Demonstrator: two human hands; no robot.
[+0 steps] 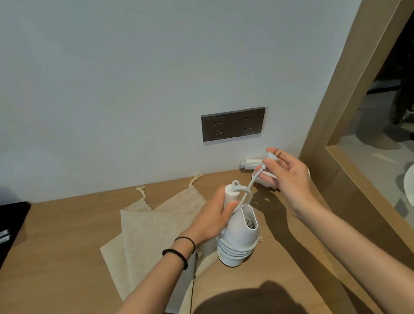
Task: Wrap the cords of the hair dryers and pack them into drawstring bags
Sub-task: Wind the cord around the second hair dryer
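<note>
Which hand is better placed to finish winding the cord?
The right hand: it pinches the plug end of the cord, while the left hand grips the dryer handle.

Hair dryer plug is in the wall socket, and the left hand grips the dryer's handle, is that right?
Not quite. The head view shows the plug held in the right hand, not in the wall socket, which is empty. The left hand does grip the hair dryer by its handle.
</note>
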